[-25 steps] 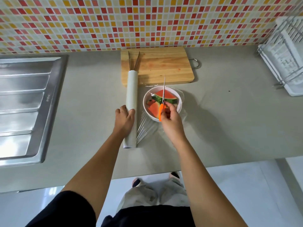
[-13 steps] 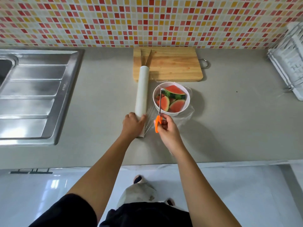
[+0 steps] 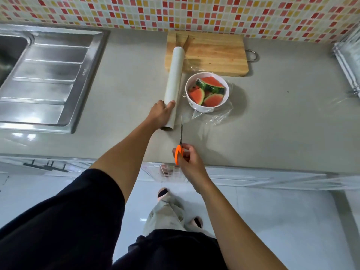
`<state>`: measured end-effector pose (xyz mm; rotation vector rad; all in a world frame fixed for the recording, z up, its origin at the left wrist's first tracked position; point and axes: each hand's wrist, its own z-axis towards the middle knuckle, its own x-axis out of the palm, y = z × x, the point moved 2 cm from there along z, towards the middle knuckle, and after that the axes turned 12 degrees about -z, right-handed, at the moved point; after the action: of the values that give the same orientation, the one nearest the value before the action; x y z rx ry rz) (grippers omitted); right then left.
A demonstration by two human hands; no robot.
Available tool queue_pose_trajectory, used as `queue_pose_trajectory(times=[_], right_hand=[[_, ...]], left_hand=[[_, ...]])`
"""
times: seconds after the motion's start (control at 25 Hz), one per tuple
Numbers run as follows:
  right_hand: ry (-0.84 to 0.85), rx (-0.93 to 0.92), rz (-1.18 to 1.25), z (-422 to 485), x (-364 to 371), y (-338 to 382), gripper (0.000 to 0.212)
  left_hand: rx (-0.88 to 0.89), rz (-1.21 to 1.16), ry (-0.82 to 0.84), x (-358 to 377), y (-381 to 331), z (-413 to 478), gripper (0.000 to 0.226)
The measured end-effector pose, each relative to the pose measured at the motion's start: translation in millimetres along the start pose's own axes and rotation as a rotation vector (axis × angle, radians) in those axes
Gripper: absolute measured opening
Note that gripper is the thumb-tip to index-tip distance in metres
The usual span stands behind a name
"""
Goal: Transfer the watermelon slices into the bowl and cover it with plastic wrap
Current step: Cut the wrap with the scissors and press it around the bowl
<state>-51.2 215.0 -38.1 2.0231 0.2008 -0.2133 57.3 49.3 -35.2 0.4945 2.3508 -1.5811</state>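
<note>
Left hand [image 3: 161,114] grips plastic wrap roll [image 3: 174,78], frame centre. Right hand [image 3: 188,158] holds orange scissors [image 3: 179,147] below it. Bowl [image 3: 206,92] of watermelon slices [image 3: 209,90] right of roll.

Lighting bright and even. Glare on the steel sink [image 3: 29,114]. A soft shadow falls right of the bowl [image 3: 204,109]. Wide-angle bending at edges; slight overall softness.

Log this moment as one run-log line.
left hand grips wrap roll near end | right hand holds orange scissors, clear of bowl | watermelon slices in bowl | wrap sheet draped over bowl, edges loose
</note>
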Motion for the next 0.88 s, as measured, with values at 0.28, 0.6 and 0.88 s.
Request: queue_pose_trajectory(times=[0.28, 0.6, 0.88], right_hand=[[0.06, 0.035, -0.073, -12, 20, 0, 0.011], [0.055, 0.069, -0.035, 9, 29, 9, 0.013], [0.03, 0.079, 0.01, 30, 31, 17, 0.014]], left_hand=[[0.016, 0.016, -0.007, -6, 0, -1, 0.054], [0.022, -0.011, 0.009, -11, 5, 4, 0.053], [0.023, -0.042, 0.013, -10, 8, 6, 0.044]])
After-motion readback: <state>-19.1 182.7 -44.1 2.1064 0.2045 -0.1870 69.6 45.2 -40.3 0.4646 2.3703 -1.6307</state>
